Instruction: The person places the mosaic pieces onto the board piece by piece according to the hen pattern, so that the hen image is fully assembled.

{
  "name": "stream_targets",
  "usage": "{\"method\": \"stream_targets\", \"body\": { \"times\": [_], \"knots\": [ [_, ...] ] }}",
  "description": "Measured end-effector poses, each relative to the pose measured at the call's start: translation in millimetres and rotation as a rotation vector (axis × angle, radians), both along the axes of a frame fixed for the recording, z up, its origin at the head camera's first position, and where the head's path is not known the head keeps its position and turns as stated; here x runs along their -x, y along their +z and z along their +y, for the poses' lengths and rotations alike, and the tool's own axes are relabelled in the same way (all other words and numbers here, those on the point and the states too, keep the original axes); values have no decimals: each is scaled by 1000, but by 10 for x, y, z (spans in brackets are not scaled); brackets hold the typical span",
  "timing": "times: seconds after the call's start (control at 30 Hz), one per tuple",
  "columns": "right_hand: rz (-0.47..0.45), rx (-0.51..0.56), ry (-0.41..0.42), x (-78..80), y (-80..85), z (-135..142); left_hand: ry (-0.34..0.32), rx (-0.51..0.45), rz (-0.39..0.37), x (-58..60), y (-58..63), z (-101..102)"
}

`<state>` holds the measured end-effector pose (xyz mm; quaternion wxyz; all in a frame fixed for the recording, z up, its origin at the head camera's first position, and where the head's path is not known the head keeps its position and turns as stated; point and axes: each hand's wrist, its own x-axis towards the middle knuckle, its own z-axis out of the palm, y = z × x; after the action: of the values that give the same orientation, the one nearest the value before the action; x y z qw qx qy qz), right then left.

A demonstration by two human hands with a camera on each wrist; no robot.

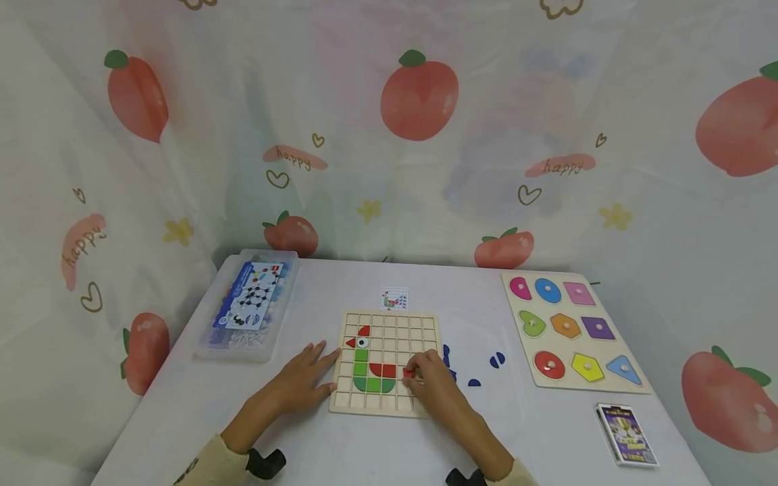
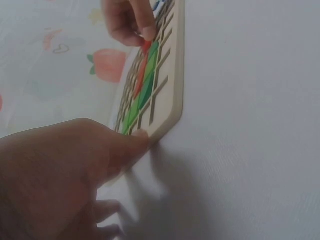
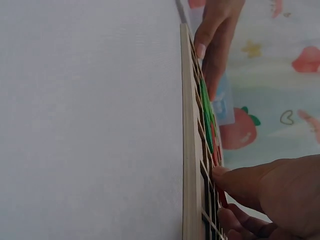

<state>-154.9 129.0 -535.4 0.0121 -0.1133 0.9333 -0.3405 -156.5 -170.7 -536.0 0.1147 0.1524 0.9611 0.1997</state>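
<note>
A square wooden grid board (image 1: 413,337) lies on the table, with red and green pieces forming a bird shape in its left half. An eye piece (image 1: 362,342) sits in the head, and green pieces (image 1: 361,368) run down the neck. My left hand (image 1: 304,378) rests at the board's left edge with fingers spread; the left wrist view shows the thumb (image 2: 135,141) on the rim. Over the board's right half, my right hand (image 1: 437,386) pinches a small red piece (image 3: 222,197) between thumb and fingers, just right of the red body pieces (image 1: 383,370).
A picture card (image 1: 394,298) lies behind the board. Several dark blue pieces (image 1: 474,383) are scattered to its right. A clear plastic case (image 1: 249,307) stands back left, a shape puzzle board (image 1: 529,347) back right, and a card box (image 1: 627,435) front right.
</note>
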Motion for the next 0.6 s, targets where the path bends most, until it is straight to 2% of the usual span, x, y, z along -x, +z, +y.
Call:
{"method": "stream_targets", "body": {
  "times": [0.4,0.6],
  "knots": [
    [-30,1,63,62,29,-65,4,12,-3,13,3,-17],
    [-26,-32,62,75,66,-83,-5,1,-5,13,-13,-21]
  ]
}}
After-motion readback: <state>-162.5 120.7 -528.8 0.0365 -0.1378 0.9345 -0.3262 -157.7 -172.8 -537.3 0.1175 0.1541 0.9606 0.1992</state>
